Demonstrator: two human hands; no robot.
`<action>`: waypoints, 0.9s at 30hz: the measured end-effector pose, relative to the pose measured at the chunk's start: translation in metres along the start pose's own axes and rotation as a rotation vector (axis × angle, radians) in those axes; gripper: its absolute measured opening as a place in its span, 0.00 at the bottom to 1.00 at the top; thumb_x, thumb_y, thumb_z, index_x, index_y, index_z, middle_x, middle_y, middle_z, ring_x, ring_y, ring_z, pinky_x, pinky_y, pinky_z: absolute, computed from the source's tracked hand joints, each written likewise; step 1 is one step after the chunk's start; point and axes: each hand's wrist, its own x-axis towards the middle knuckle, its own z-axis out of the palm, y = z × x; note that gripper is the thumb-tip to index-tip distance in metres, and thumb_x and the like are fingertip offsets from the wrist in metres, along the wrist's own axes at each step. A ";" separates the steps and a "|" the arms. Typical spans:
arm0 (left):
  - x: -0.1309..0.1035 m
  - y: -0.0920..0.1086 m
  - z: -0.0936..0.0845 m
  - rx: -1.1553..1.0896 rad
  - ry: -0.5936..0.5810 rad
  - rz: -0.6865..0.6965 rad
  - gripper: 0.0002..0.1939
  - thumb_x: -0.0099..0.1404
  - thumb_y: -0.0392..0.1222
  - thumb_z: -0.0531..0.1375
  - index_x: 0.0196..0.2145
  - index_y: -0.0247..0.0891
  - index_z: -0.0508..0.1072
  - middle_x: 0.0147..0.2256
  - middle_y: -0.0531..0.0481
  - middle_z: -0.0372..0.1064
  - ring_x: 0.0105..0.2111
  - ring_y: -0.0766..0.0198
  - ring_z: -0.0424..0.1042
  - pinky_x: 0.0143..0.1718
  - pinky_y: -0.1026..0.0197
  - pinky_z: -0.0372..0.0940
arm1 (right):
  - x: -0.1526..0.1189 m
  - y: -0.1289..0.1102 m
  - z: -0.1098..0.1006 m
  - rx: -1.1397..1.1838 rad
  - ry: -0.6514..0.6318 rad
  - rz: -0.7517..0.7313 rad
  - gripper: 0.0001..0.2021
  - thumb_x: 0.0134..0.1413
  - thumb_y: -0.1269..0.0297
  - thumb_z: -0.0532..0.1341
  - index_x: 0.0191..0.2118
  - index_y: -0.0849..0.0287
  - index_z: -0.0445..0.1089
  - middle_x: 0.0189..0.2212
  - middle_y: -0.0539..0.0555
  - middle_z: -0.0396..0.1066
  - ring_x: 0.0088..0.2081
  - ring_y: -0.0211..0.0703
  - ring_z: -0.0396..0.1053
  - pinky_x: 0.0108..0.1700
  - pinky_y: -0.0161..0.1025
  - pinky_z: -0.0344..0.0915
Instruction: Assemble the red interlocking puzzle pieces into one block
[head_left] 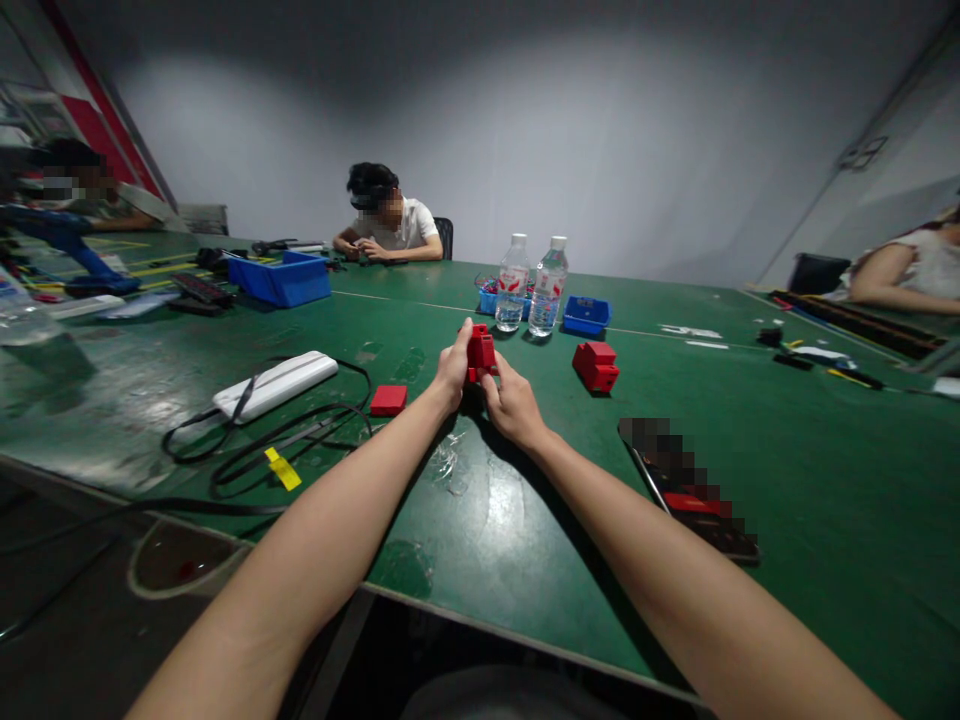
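Between my two hands, just above the green table (495,540), is a small red blocky plastic part (481,350). My left hand (452,372) grips its left side, thumb up along the edge. The fingers of my right hand (513,400) close on its lower right side. My palms and fingers hide some of the part. To the right lies another red blocky part (597,368), stepped in shape, touched by neither hand. A flat red piece (388,400) rests on the table left of my left forearm.
Two water bottles (513,285) (548,288) stand beyond my hands, beside small blue trays (587,315). A white power strip (277,385) with black cables is at left, a phone (686,490) at right. Farther off are a blue bin (279,278), a cordless drill (67,245) and other people.
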 end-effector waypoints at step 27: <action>0.015 0.038 -0.018 -0.171 0.566 0.173 0.33 0.58 0.71 0.43 0.25 0.38 0.66 0.23 0.49 0.66 0.19 0.67 0.65 0.20 0.64 0.62 | -0.014 -0.040 0.001 -0.337 -0.566 -0.460 0.24 0.64 0.50 0.44 0.59 0.57 0.59 0.64 0.65 0.49 0.62 0.54 0.51 0.54 0.56 0.56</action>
